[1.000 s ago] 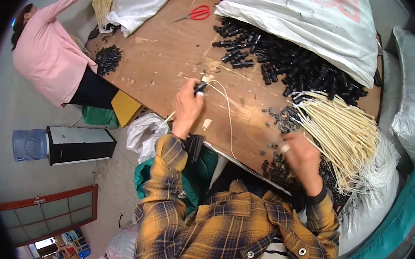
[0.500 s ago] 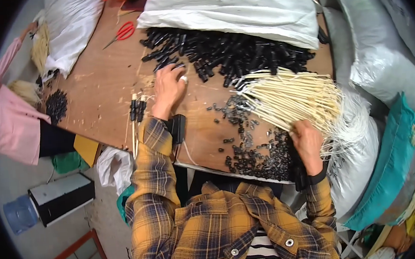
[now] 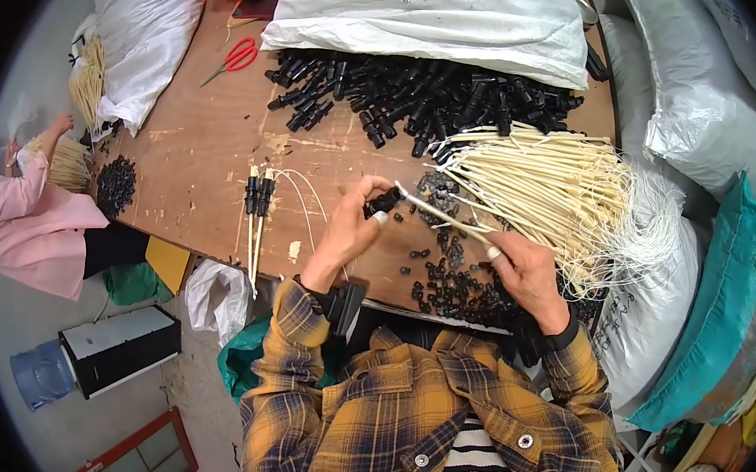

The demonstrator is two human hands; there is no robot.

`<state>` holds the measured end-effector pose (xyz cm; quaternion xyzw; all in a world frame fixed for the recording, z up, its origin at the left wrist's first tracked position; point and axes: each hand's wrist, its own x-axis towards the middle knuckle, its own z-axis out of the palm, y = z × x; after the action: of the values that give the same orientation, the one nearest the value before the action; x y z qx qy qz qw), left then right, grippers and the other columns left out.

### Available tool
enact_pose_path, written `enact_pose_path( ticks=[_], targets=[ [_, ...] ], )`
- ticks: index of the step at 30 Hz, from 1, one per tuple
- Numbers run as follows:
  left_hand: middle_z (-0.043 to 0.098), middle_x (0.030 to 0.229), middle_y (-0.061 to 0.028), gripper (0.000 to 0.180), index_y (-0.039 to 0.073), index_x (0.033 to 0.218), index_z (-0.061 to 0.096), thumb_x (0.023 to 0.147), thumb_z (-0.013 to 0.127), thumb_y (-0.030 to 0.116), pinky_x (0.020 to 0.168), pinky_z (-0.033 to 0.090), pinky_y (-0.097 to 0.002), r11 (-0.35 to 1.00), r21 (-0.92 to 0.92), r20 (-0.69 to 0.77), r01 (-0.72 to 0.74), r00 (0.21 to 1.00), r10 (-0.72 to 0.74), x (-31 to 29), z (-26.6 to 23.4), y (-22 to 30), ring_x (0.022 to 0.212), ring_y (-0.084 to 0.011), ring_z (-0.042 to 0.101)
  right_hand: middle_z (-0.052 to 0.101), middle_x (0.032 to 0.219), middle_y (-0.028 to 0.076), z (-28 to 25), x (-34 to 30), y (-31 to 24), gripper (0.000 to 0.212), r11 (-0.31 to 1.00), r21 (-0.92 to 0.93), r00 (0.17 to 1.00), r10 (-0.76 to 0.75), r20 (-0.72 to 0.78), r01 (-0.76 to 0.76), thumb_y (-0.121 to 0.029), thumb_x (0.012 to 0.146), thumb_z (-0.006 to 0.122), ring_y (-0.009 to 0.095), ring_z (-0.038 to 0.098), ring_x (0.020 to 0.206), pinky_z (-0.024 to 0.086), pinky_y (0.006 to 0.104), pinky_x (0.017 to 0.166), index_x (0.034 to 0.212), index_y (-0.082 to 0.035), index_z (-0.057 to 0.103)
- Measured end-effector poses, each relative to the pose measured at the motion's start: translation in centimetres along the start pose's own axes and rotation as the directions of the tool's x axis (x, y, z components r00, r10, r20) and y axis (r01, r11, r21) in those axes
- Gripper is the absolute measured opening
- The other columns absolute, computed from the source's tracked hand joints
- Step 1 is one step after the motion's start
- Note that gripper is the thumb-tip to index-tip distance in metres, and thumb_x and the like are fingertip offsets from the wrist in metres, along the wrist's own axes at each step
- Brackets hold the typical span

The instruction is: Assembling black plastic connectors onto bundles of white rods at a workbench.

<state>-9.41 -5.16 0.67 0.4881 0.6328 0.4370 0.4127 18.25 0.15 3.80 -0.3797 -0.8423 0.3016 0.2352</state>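
Note:
My left hand (image 3: 348,231) is closed around a black plastic fitting (image 3: 384,203) above the table's middle. Between the fingers of my right hand (image 3: 527,270) is a cream sleeved wire (image 3: 450,220), slanting up to the left. Its whitish tip lies at the fitting's end; whether it is inside, I cannot tell. To the right spreads a bundle of similar cream sleeved wires (image 3: 542,179) with thin white strands trailing off. Beyond my hands lies a heap of black fittings (image 3: 451,97). Small dark plastic parts (image 3: 449,288) are scattered beneath and between my hands.
Two cream wires with black fittings (image 3: 257,197) lie left of my left hand. Red-handled scissors (image 3: 239,55) rest farther back. A large white sack (image 3: 423,19) covers the far side. Stuffed sacks (image 3: 694,78) stand right. Another person in pink (image 3: 35,223) works at far left.
My left hand has come back from the heap toward me with a black fitting. My right hand has drawn a sleeved wire from the bundle and moved left, bringing its tip to the fitting.

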Motion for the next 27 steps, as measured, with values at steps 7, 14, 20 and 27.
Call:
enact_pose_path(
  ticks=[7,14,20,27],
  targets=[
    [0.065,0.117,0.0006,0.031,0.014,0.101,0.064,0.078,0.06,-0.006,0.107,0.032,-0.0412,0.605,0.634,0.23,-0.482,0.864,0.447,-1.2,0.6,0.7,0.105,-0.0169,0.06,0.061,0.075,0.006,1.1,-0.5,-0.9,0.013,0.985,-0.128,0.991,-0.108,0.074,0.117,-0.012,0.079,0.068,0.026,0.06,0.06,0.046,0.0342,0.052,0.092,-0.011,0.065],
    [0.062,0.091,0.0014,0.026,0.012,0.104,0.057,0.079,0.061,0.012,0.093,0.047,-0.0376,0.58,0.7,0.163,-0.415,0.885,0.437,-2.8,2.8,1.0,0.081,-0.0185,0.063,0.061,0.063,0.006,1.0,-0.1,-0.5,0.053,0.961,-0.23,0.986,0.14,-0.088,-0.157,-0.013,0.076,0.074,0.023,0.06,0.052,0.047,0.033,0.049,0.125,-0.008,0.055],
    [0.062,0.073,-0.0026,0.014,0.016,0.094,0.065,0.08,0.063,0.014,0.056,0.046,-0.0288,0.623,0.556,0.219,-0.55,0.82,0.528,-4.0,5.3,3.5,0.067,-0.0175,0.063,0.066,0.084,0.011,2.6,0.6,-0.8,0.026,0.978,-0.209,0.999,0.0,0.043,0.009,-0.002,0.076,0.067,0.02,0.066,0.072,0.051,0.0355,0.061,0.1,-0.011,0.063],
    [0.067,0.086,-0.0015,0.016,0.004,0.101,0.065,0.085,0.062,0.004,0.066,0.047,-0.0254,0.879,-0.228,0.096,0.42,0.907,-0.409,-3.5,3.6,2.9,0.074,-0.0081,0.059,0.067,0.082,0.008,0.1,0.0,-2.2,0.021,0.936,0.35,0.957,-0.062,0.283,-0.042,-0.024,0.081,0.072,0.018,0.064,0.064,0.049,0.0295,0.055,0.095,-0.01,0.065]
  ],
)
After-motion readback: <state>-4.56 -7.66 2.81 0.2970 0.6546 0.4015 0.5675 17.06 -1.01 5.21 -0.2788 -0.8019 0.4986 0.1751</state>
